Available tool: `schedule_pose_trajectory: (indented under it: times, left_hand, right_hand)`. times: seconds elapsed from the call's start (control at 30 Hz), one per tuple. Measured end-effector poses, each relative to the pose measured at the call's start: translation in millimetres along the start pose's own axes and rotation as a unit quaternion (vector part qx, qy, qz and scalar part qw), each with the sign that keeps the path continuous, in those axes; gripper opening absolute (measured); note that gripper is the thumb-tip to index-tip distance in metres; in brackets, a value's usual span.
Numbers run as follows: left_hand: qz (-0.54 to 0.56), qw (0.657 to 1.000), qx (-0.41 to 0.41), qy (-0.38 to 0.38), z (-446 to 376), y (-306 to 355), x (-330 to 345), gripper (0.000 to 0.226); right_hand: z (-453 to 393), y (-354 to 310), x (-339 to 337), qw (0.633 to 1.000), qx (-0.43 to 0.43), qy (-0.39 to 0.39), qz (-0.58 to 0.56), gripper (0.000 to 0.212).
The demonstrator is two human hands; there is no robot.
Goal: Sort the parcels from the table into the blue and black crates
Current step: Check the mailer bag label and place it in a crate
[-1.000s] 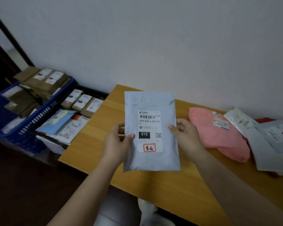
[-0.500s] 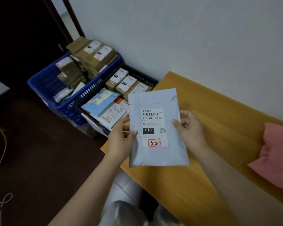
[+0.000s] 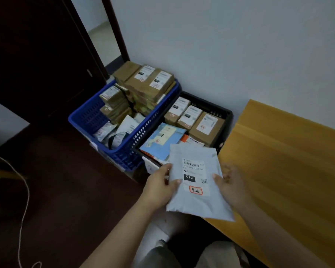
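I hold a grey mailer parcel (image 3: 196,198) with a white label marked 010 and a red-framed stamp. My left hand (image 3: 159,187) pinches its left edge, thumb on top. My right hand (image 3: 229,182) grips its right edge. The parcel hangs over the table's left corner, just in front of the black crate (image 3: 223,111), which holds brown boxes and a light blue mailer (image 3: 162,139). Left of it stands the blue crate (image 3: 89,117), stacked with brown boxes and some white bags.
The wooden table (image 3: 290,161) runs along the white wall on the right. A dark door (image 3: 37,55) and dark floor fill the left side. A thin white cord (image 3: 25,200) trails across the floor at far left.
My view has swung left toward the crates. Both hands have carried the grey parcel left, off the table's middle to its corner by the black crate. The pink and grey parcels are out of view.
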State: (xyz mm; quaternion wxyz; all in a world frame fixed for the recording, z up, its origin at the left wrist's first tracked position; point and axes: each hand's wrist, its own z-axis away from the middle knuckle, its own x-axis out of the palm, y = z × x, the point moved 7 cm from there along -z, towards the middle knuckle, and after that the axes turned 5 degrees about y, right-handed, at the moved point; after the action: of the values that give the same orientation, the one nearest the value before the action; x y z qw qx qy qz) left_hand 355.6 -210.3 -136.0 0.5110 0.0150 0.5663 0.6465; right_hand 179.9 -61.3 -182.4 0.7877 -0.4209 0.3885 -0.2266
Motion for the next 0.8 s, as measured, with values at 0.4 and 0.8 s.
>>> schedule_pose_trajectory:
  times: [0.4, 0.8]
  left_hand:
    - [0.009, 0.998, -0.031, -0.058, -76.2, -65.5, -47.7, 0.052]
    - [-0.086, 0.990, -0.030, -0.105, -202.4, -61.5, -32.5, 0.062]
  right_hand:
    - [-12.7, -7.6, 93.6, 0.994, 0.085, -0.052, 0.049, 0.047]
    - [-101.0, -23.9, 139.3, 0.965, 0.059, -0.169, 0.191, 0.090]
